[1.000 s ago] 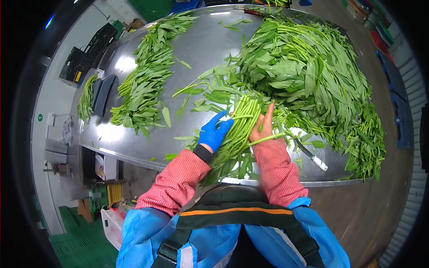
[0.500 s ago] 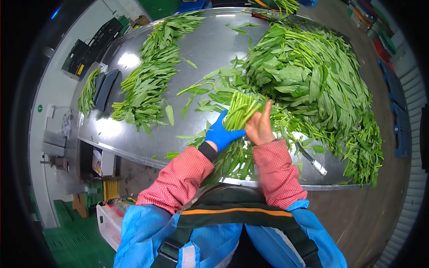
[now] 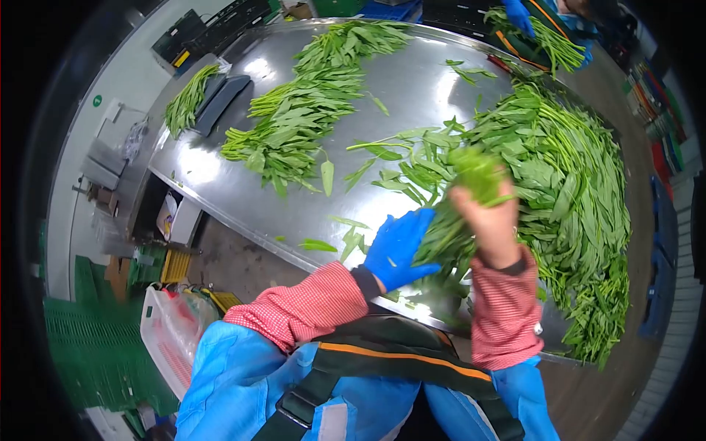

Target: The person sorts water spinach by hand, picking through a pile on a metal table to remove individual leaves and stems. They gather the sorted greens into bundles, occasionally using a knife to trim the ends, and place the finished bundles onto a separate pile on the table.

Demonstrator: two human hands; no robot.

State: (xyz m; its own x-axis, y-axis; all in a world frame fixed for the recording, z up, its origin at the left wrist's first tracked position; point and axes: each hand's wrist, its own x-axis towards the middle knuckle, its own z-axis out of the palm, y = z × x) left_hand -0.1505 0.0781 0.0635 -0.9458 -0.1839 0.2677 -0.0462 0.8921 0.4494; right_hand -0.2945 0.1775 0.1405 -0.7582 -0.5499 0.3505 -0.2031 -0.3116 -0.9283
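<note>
My bare right hand [image 3: 489, 220] is closed around a bunch of leafy green stems [image 3: 476, 175], cut ends up and leaves hanging down; motion blurs both. To its left is my left hand [image 3: 401, 248] in a blue glove, fingers apart, beside the hanging leaves and holding nothing. A big heap of leafy greens [image 3: 566, 169] lies to the right on the metal table [image 3: 243, 213]. Several bunches in a row [image 3: 305, 125] lie across the table's left part. Loose leaves [image 3: 419, 173] are scattered between the row and the heap.
A small bunch [image 3: 190, 99] lies by a dark grey device [image 3: 224, 103] at the table's far left. Another person's blue-gloved hand [image 3: 519, 16] holds greens at the top right. A white crate [image 3: 165, 338] stands on the floor at lower left.
My right hand has moved right with the bunch. My left hand has let go of it and spread its fingers. The view has shifted, bringing the other person's hand into sight.
</note>
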